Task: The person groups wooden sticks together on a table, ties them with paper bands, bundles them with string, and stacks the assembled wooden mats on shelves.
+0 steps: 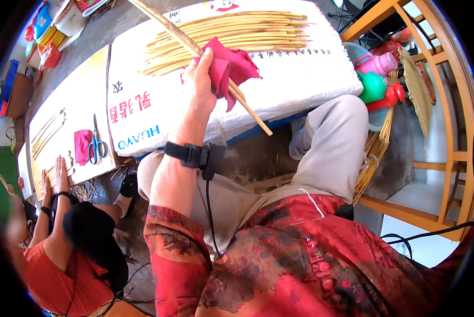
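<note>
My left hand [199,79] is closed around a folded dark pink cloth [223,66]. A long pale plant stalk [165,24] runs through the cloth, slanting from the upper left down to the right past the table's near edge. Beyond the hand, a row of similar peeled stalks [231,34] lies side by side on a table covered with a white woven sack [279,79]. A strap circles my left wrist, with a black device and cable attached. My right hand is out of view.
At the left, a co-worker's hands [54,174] rest on a wooden board [83,90], near scissors [95,145], another pink cloth [82,147] and thin stalks [47,129]. A stalk bundle [371,161], plastic jugs [373,87] and a wooden frame [451,121] stand at my right.
</note>
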### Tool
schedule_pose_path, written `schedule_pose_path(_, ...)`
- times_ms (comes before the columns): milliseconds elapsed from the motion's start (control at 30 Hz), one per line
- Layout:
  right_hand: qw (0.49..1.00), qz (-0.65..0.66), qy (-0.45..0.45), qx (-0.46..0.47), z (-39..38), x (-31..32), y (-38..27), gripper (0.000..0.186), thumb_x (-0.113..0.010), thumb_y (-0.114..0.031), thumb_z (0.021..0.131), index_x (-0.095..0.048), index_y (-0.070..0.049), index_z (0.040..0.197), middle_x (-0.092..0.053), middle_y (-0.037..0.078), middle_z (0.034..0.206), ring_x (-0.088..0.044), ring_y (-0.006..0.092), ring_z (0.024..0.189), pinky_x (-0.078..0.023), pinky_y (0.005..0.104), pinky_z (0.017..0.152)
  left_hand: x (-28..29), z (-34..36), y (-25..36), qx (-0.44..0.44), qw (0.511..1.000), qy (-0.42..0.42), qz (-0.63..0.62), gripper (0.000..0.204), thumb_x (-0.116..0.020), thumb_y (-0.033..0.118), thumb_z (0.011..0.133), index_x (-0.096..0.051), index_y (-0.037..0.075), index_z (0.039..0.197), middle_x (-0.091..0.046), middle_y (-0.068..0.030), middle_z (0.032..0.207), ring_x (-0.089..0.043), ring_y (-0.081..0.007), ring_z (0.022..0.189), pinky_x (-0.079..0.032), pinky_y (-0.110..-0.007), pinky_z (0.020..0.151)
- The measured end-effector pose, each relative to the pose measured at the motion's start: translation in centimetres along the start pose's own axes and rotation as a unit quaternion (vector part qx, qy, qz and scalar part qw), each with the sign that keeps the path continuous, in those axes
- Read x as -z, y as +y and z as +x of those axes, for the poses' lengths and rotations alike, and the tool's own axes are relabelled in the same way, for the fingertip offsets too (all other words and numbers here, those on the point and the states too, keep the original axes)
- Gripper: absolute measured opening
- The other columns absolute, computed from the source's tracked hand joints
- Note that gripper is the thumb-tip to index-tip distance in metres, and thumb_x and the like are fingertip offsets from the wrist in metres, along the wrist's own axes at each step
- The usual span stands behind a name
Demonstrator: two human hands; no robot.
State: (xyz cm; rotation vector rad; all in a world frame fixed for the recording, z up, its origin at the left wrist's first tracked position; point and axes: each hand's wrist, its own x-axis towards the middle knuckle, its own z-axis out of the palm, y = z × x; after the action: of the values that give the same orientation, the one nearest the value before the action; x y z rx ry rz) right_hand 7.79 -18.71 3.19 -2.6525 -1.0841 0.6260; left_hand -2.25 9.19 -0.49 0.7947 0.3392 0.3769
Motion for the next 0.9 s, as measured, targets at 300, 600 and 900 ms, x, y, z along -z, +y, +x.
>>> schedule_pose_path(300,1.0,0.0,0.014,-0.008,-0.2,-0.6,0.3,0.02,-0.046,-0.012,0.088,-0.054,-0.001,0.102,-0.059,0.007,0.088,-0.06,0.0156,0.076,-0.048,0.0277,0.072,-0.6,-1.4,1.6,0.021,0.999,-0.021,0.021,0.027,-0.053,0.021,0.088,-0.049,0.001,0.106,-0.058,-0.0082,0.091,-0.059,-0.0146,0.076,-0.051,-0.028,0.065)
schedule_pose_path(600,0.999,0.017,0.033,-0.013,-0.4,-1.3,0.4,0.021,-0.046,-0.011,0.088,-0.054,-0.001,0.103,-0.059,0.008,0.089,-0.06,0.0154,0.075,-0.048,0.0276,0.071,-0.4,-1.9,1.4,0.027,0.999,-0.029,0.019,0.028,-0.053,0.023,0.088,-0.05,0.002,0.107,-0.059,-0.0066,0.091,-0.058,-0.0131,0.077,-0.049,-0.026,0.067)
schedule_pose_path(900,0.929,0.171,0.329,0.001,-8.8,9.3,0.1,0.021,-0.046,-0.01,0.088,-0.054,0.0,0.105,-0.059,0.008,0.09,-0.06,0.0151,0.075,-0.048,0.0276,0.07,-0.7,-1.1,0.4,0.034,0.998,-0.043,-0.04,0.02,-0.052,0.022,0.088,-0.052,0.005,0.098,-0.058,-0.0053,0.084,-0.058,-0.0131,0.072,-0.05,-0.027,0.063)
